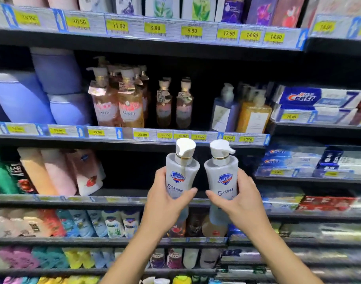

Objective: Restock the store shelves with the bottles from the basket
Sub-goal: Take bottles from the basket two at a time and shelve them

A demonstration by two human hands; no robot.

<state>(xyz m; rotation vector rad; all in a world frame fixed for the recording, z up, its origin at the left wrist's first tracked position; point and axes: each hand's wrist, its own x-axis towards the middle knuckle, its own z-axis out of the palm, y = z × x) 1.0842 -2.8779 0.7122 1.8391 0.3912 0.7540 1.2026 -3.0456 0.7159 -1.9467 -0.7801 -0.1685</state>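
Left hand (165,203): gripping a white plastic pump bottle with blue shield label (180,173), upright.
Right hand (240,201): gripping a matching second white pump bottle (222,175), just beside the first.
Behind: dark shelf gap (132,169).

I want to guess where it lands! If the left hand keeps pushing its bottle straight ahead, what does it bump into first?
Probably nothing at first. The left hand holds its white pump bottle in front of the dark empty gap on the shelf, right of the pink refill pouches. Depth is hard to judge.
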